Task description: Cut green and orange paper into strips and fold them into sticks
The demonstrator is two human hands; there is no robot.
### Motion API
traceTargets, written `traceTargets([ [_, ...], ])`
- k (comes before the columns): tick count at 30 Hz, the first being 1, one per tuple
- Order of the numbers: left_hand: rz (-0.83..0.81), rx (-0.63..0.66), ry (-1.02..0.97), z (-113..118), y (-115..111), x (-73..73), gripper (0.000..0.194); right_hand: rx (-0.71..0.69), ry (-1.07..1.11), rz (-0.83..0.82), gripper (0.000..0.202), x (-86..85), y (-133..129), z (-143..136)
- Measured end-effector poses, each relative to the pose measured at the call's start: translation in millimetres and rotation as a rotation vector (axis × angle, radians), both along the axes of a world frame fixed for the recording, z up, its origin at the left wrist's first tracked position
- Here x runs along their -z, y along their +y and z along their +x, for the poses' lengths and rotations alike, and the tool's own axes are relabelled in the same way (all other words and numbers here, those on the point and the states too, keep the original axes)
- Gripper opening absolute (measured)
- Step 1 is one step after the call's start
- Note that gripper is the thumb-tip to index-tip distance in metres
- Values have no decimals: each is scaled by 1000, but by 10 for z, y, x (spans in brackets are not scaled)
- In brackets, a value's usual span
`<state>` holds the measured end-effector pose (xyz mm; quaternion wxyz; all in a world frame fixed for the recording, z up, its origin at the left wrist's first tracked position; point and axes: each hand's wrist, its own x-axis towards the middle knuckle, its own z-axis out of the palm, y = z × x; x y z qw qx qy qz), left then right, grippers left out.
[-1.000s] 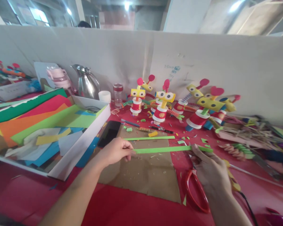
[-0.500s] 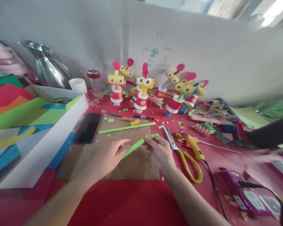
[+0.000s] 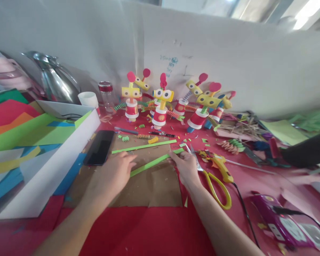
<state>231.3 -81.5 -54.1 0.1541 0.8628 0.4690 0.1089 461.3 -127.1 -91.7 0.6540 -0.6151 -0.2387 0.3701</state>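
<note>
A narrow green paper strip [image 3: 154, 162] slants between my two hands above the brown cardboard [image 3: 160, 193]. My right hand [image 3: 186, 167] pinches it near its right end. At its lower left end, my left hand [image 3: 117, 170] is closed on the strip, with the thumb side partly hidden. Another green paper strip [image 3: 144, 146] lies flat on the cardboard just beyond. Beside my right hand are scissors [image 3: 216, 186] with yellow handles, blades pointing away and slightly apart. A yellow glue gun [image 3: 224, 170] lies to their right.
Several paper-cup robot figures [image 3: 160, 115] stand along the wall. At left are a phone [image 3: 99, 147], a white box [image 3: 58, 170] of coloured paper and a steel jug [image 3: 56, 80]. Small paper springs [image 3: 153, 140] and pens lie ahead. A purple power strip [image 3: 284, 220] with cords sits at right.
My hands have moved farther apart along the strip: the left one leftward, the right one slightly rightward. More of the strip shows between them. The view has shifted slightly.
</note>
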Motion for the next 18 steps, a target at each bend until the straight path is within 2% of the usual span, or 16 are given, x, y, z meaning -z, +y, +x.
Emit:
traceTargets([
  [4,93,133,-85,294,-121,184,40,-85,38,-9,39,14,1,-180],
  [7,72,215,-67,349,-105,287,37,-162,90,-16,42,14,-19,-225],
  [9,54,220,-39,343,-82,328,36,-149,70,1,41,8,-37,-162],
  [13,74,193,-18,331,-77,367,35,25,-235,99,26,-87,-80,60],
  [15,105,180,2,335,-79,381,36,37,-359,126,15,-202,-115,96],
  [18,154,154,35,343,-70,402,35,3,-458,144,15,-409,-306,-25],
])
